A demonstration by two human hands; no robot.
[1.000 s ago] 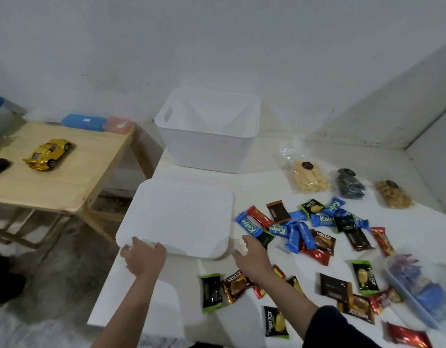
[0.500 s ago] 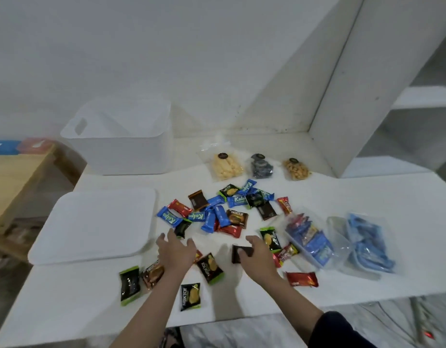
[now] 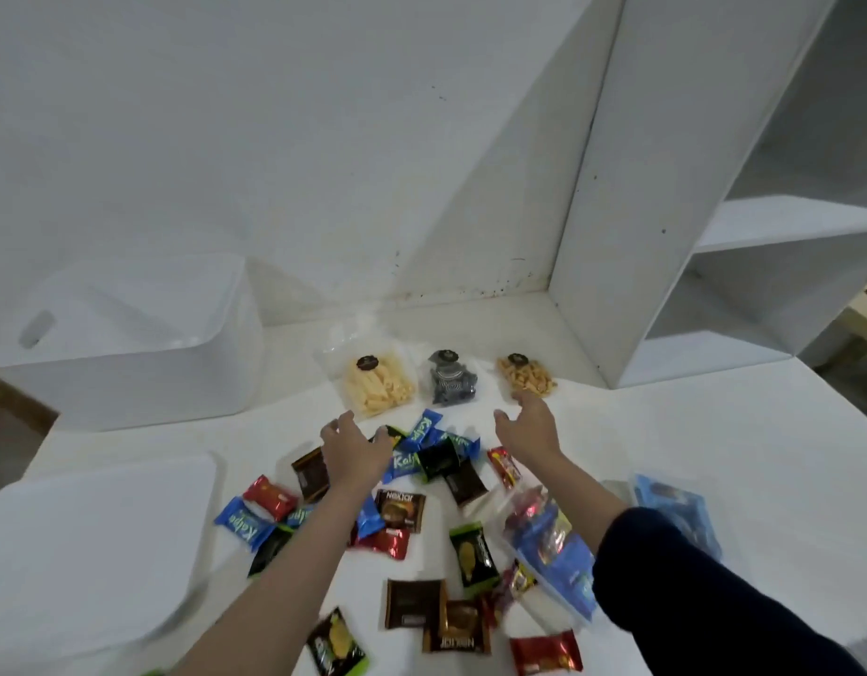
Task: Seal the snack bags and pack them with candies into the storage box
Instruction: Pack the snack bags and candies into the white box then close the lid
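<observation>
Crinkly foil candies (image 3: 400,510), clear bags (image 3: 377,386)

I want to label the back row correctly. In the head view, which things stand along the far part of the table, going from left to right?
White storage box → bag of pale yellow sticks → bag of dark snacks → bag of brown snacks → white shelf unit.

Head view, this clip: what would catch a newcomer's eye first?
Two bare hands, the left hand and the right hand, reach open over a colourful scatter of wrapped candies on the white table. Just beyond them, three clear snack bags sit in a row near the wall. The white storage box stands at the far left, its lid lying flat in front of it.
</observation>
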